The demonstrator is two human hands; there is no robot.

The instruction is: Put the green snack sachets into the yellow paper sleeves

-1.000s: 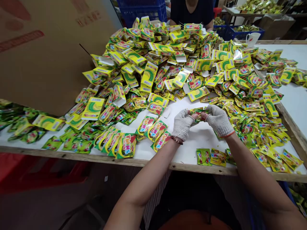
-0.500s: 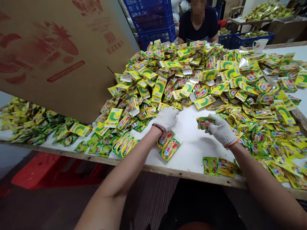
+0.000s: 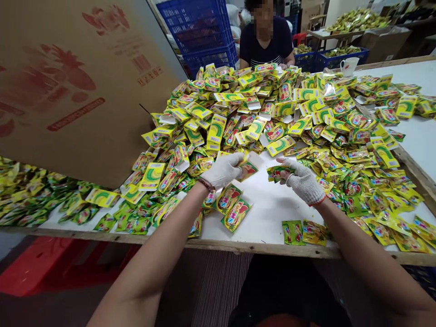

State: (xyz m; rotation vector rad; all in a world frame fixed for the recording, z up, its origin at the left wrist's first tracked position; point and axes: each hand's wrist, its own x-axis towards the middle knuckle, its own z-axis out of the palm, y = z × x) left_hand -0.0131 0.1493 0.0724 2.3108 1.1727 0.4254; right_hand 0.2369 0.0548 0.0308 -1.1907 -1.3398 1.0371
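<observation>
Both hands wear white knit gloves. My left hand (image 3: 223,170) is closed on a small yellow carton (image 3: 250,167), lifted just above the white table (image 3: 272,213). My right hand (image 3: 299,179) grips a small bundle of green sachets (image 3: 276,172), a short gap to the right of the carton. A large heap of yellow cartons and sachets (image 3: 272,113) lies beyond both hands. Several filled packs (image 3: 235,213) lie below my left wrist.
A big brown cardboard sheet (image 3: 75,91) leans over the table's left side. Another person (image 3: 265,38) sits at the far end, with blue crates (image 3: 204,36) and a white cup (image 3: 348,66) near. Two sachets (image 3: 303,231) lie by the wooden front edge.
The hands parted from holding the sachets together. My left hand reached into the pile, took a yellow carton and brought it back toward my right hand, which keeps the sachets.
</observation>
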